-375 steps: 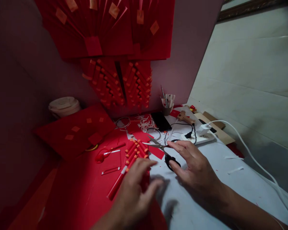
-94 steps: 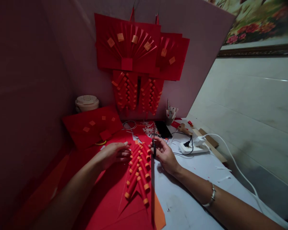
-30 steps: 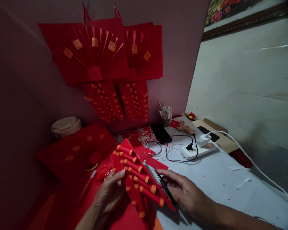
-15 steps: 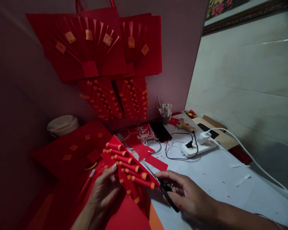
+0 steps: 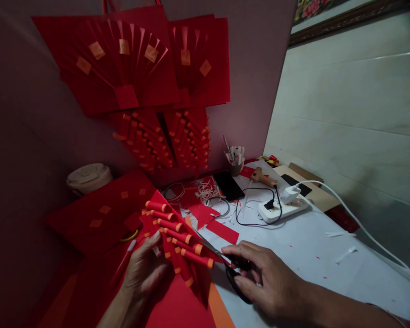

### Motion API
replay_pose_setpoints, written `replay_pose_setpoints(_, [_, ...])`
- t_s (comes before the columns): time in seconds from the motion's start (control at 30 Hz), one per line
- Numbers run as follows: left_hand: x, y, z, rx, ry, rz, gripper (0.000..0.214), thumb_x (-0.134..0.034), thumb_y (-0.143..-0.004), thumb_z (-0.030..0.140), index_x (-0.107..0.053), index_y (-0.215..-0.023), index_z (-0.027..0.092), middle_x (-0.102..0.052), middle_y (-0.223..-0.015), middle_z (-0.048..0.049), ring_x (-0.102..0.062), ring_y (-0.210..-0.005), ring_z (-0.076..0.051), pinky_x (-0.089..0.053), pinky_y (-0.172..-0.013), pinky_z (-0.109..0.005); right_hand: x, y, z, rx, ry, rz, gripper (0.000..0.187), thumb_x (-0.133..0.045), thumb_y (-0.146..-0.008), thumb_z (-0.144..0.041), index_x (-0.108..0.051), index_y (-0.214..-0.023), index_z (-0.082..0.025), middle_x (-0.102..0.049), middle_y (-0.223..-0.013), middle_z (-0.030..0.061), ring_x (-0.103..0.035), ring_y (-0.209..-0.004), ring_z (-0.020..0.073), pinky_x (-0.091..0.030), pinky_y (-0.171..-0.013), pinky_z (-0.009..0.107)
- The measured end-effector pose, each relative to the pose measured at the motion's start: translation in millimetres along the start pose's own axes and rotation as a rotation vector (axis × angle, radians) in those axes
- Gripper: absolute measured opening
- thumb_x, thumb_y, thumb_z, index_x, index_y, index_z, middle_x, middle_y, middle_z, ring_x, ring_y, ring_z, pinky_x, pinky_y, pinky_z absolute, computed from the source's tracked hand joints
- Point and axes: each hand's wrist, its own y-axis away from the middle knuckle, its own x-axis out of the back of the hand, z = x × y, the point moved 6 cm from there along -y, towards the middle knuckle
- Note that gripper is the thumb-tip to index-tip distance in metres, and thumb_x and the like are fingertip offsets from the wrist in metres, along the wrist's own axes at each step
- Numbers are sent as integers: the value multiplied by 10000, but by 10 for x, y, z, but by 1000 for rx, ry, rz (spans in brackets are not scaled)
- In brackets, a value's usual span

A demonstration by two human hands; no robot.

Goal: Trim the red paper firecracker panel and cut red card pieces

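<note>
My left hand (image 5: 146,262) grips a red paper firecracker decoration (image 5: 172,225), made of rows of red paper rolls with orange ends on a red backing. My thumb presses on its left side. In my right hand (image 5: 263,273) are scissors (image 5: 235,269) with black handles. Their handles are spread, and the blades point up and left at the decoration's right edge, beside the rolls. Part of the blades is hidden by the paper. Under my left hand lies red paper (image 5: 177,305), with an orange sheet (image 5: 218,305) along its right side.
On the white table are a phone (image 5: 228,186), a glue gun (image 5: 263,177), a power strip (image 5: 283,209) with cables, red strips (image 5: 222,231) and paper scraps. A cup of pens (image 5: 236,164) stands behind. Red fan decorations (image 5: 126,95) hang on the wall; a white round container (image 5: 89,177) sits left.
The scissors have opened, their handles spreading apart, with the blades now along the backing's right edge. My left hand and the decoration have shifted slightly left.
</note>
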Motion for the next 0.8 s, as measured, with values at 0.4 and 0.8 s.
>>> replay_pose_setpoints(0.4, [3,-19,4,8,-4,-54,231,-562,-745,-46,-695,-732,143,-749,-654,-44,-706,-561,-176,-606,-545,-278,2,3,23,2,-21,-9,443,-629,-804,-137,-669,-1233,-241,-633,-937,60,-582,-709,169,-476,-639,311])
replay_pose_setpoints(0.8, [-12,-41,15,-17,26,-117,242,-578,-758,-56,-699,-772,154,-765,-683,-30,-712,-565,-163,-605,-580,-252,44,-31,67,32,47,-14,443,-636,-842,-215,-647,-1284,-227,-601,-903,55,-543,-662,151,-443,-592,286])
